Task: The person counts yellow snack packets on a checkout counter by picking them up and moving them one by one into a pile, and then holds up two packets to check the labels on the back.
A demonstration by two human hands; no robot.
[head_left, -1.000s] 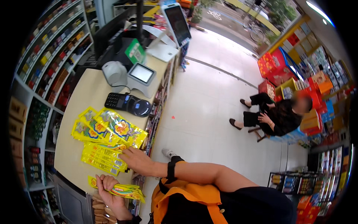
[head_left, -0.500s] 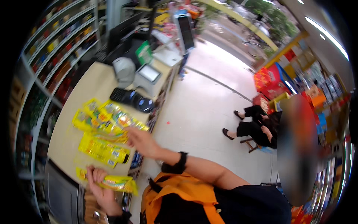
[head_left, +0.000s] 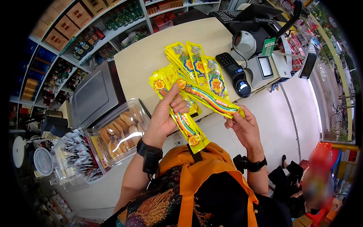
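My left hand (head_left: pixel 166 113) is closed round a long yellow candy packet (head_left: pixel 189 130) with a rainbow stripe, which slants down toward my apron. A second rainbow-striped candy packet (head_left: pixel 210 97) stretches between my hands. My left thumb lies by its left end, and the fingers of my right hand (head_left: pixel 244 126) pinch its right end. Behind them, several yellow candy packets (head_left: pixel 214 77) lie fanned and overlapping on the pale counter (head_left: pixel 141 56). More yellow packets (head_left: pixel 160 79) sit just beyond my left hand, partly covered by it.
A black handheld scanner (head_left: pixel 234 73) lies right of the packets, near a payment terminal (head_left: pixel 264 67) and a grey scanner (head_left: pixel 244 43). To the left are a grey lid (head_left: pixel 94 96), a clear box of bread (head_left: pixel 121 130) and a tub of small packets (head_left: pixel 79 155). Someone sits at lower right.
My view has turned left toward the counter. My right hand has left the pile and now grips the end of a packet beside my left hand. The packets lie closer together.
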